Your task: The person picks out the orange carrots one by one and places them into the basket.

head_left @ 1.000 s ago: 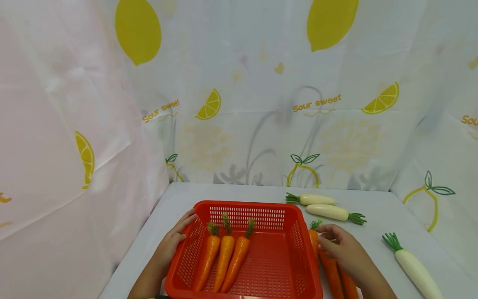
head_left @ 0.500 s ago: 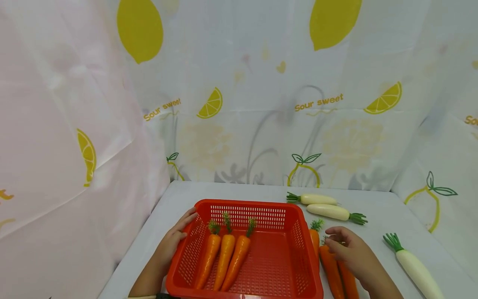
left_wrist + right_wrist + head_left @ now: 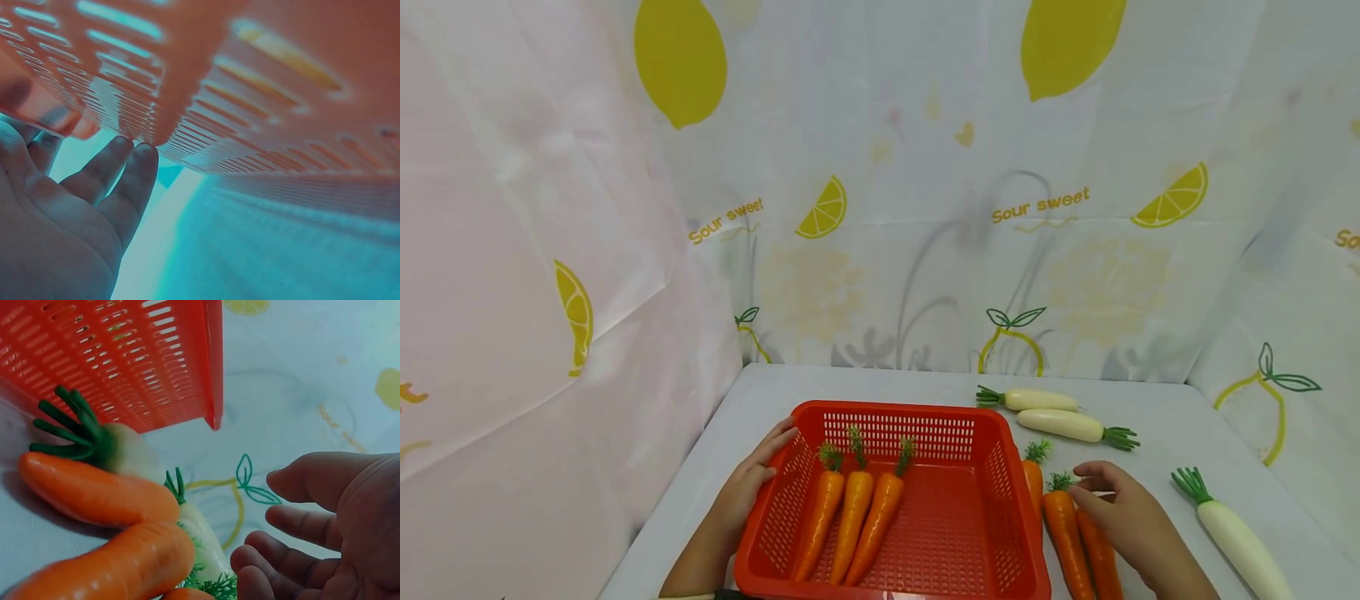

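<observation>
My left hand (image 3: 747,486) resting flat against red slotted plastic basket (image 3: 925,414) holding three orange toy carrots (image 3: 850,517), right hand (image 3: 1123,521) loosely curled, seemingly gripping nothing, over carrots (image 3: 1063,533) by the worktop's front edge

my head camera looks forward and down from above the table (image 3: 925,387), taking in the whole red basket (image 3: 891,500). my left wrist camera sits low, pressed close under the basket's slotted wall (image 3: 206,125). my right wrist camera, also close, faces that basket's corner (image 3: 212,394) across the carrots (image 3: 94,494).
</observation>
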A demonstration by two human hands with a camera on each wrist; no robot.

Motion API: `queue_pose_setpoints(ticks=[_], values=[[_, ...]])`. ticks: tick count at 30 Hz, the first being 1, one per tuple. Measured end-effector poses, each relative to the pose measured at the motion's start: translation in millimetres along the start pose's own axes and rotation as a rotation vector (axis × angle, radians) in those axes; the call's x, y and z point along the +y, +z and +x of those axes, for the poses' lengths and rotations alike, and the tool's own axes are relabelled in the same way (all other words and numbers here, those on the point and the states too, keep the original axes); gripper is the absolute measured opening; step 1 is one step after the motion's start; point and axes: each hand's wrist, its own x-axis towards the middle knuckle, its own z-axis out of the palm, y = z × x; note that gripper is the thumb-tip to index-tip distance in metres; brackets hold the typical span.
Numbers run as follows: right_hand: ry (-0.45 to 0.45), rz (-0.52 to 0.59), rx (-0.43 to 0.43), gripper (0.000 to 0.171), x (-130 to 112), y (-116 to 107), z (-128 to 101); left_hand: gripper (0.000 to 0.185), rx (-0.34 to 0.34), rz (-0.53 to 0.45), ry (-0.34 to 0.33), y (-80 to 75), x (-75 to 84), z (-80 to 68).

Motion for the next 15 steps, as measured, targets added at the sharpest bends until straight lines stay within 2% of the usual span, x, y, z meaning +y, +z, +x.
queue_pose_setpoints(ticks=[6, 15], values=[[0.005, -0.085, 0.006, 0.059, 3, -4, 0, 0.068, -0.002, -0.001, 0.004, -0.4, -0.4, -0.5], [0.001, -0.154, -0.012, 0.06, 12, -7, 6, 0.067, 0.001, -0.001, 0.008, -0.8, -1.0, -0.2]])
